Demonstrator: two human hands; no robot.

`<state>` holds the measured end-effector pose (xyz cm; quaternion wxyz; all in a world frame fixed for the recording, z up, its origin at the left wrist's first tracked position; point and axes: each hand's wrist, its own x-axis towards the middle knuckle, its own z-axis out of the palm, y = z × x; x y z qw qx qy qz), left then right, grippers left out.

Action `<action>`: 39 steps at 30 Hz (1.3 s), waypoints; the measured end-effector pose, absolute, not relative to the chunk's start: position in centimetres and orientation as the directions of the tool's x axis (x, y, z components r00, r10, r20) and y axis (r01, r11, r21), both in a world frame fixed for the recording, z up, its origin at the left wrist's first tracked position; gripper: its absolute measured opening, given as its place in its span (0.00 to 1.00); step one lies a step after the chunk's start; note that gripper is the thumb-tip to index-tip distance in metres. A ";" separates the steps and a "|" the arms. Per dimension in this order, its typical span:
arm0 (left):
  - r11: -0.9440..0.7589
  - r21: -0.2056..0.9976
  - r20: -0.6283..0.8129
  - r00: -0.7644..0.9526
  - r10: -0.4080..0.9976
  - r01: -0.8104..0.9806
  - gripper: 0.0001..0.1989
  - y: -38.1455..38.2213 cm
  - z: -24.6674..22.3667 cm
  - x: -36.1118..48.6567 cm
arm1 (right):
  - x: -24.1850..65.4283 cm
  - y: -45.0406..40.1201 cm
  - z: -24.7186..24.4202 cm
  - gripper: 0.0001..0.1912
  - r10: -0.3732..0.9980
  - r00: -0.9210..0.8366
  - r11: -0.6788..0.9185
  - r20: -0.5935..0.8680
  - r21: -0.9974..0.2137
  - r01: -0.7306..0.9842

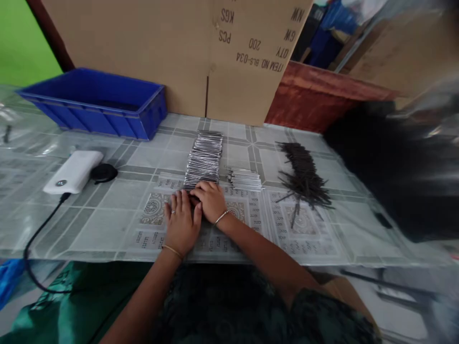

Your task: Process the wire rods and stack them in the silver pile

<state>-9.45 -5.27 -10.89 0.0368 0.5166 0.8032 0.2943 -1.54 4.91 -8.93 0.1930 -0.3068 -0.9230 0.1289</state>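
Observation:
A long row of thin silver metal rods (203, 157) lies side by side on the table. At its near end is my left hand (182, 222), laid flat with fingers stretched forward and fingertips by the last rods. My right hand (212, 203) meets it from the right, its fingers bent and thumb tucked in; what they hold, if anything, is hidden. To the right lies a smaller bunch of silver rods (245, 179). Farther right is a loose pile of dark thin sticks (304, 177), some pointing out at odd angles.
A blue plastic bin (107, 114) stands at the back left before a large cardboard sheet (161, 52). Nearer are a white power bank (73, 172) with a black cable and a round black object (103, 173). A large black shape (390, 167) fills the right side.

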 end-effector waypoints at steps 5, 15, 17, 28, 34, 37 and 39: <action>0.308 0.351 0.202 -0.393 0.897 0.884 0.44 -5.0 -11.3 -9.0 | 5.5 7.3 -6.9 0.16 0.643 -0.703 0.764 0.305 -0.316 0.562; 0.304 0.395 0.256 -0.422 0.870 0.867 0.44 -4.8 -10.6 -8.4 | 20.2 13.8 -11.2 0.12 0.870 -0.443 0.484 0.216 -0.202 0.852; 0.265 0.412 0.335 -0.415 0.846 0.872 0.41 -4.7 -10.0 -7.9 | 19.6 14.1 -11.0 0.11 0.845 -0.487 0.525 0.223 -0.163 0.835; 0.051 0.986 -0.020 -0.188 0.982 0.160 0.29 -1.6 -9.6 2.7 | 22.4 9.3 -7.9 0.04 0.830 -0.468 0.546 0.303 -0.276 0.791; 0.070 0.994 -0.049 -0.220 0.974 0.089 0.21 0.8 -9.4 4.1 | 18.7 2.8 -10.0 0.05 0.834 -0.499 0.521 0.236 -0.634 0.571; -0.041 0.916 0.120 -0.176 0.977 0.398 0.18 0.4 -8.5 1.9 | 20.0 4.0 -9.1 0.09 0.795 -0.561 0.571 0.231 -0.597 0.564; -0.146 0.724 0.271 -0.084 0.959 0.674 0.18 -0.4 -8.1 -0.1 | 22.5 6.0 -8.4 0.12 0.803 -0.546 0.589 0.240 -0.457 0.666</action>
